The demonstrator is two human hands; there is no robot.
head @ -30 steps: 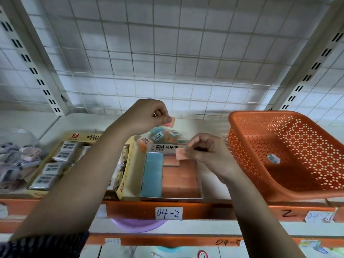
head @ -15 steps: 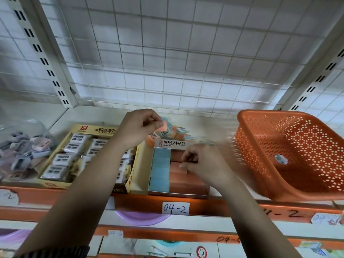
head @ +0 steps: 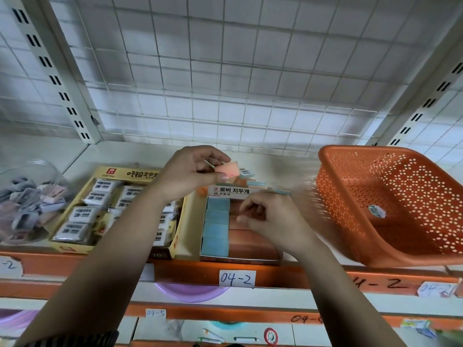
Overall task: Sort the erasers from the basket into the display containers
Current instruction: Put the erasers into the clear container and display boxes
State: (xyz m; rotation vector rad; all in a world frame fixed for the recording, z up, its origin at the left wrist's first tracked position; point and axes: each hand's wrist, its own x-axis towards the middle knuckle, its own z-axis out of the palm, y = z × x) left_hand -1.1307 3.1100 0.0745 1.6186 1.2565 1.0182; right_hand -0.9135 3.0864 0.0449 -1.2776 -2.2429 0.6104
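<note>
Head view. The left hand point(head: 193, 171), centre frame, pinches a pink eraser point(head: 226, 170) between thumb and forefinger, the other fingers curled behind. The eraser is held in the air above the back edge of the box point(head: 240, 259). Its long axis runs roughly across the frame, tipped slightly down to the left.

The box's pink rows point(head: 253, 246) lie below and a little right of that eraser, nearer the camera, beside a blue column point(head: 216, 226) on their left.

The right hand point(head: 271, 217) sits low over the far end of the pink rows, knuckles up and fingers curled inward, with the fingertips point(head: 241, 217) down at the rows. Whether they pinch an eraser or only press on one, I cannot tell. Its wrist comes in from the lower right.

The right hand is nearer the slot, but the left one has the eraser. I judge the next move to be a short drop down and toward the camera, once the right hand gives room. The eraser probably needs levelling to match the rows.

A few loose erasers point(head: 246, 172) lie just behind the box. The basket point(head: 330, 196), at right, is tilted up against the shelf and well apart from both hands. Only one small labelled piece point(head: 376, 211) shows inside, so the sorting looks nearly done.
</note>
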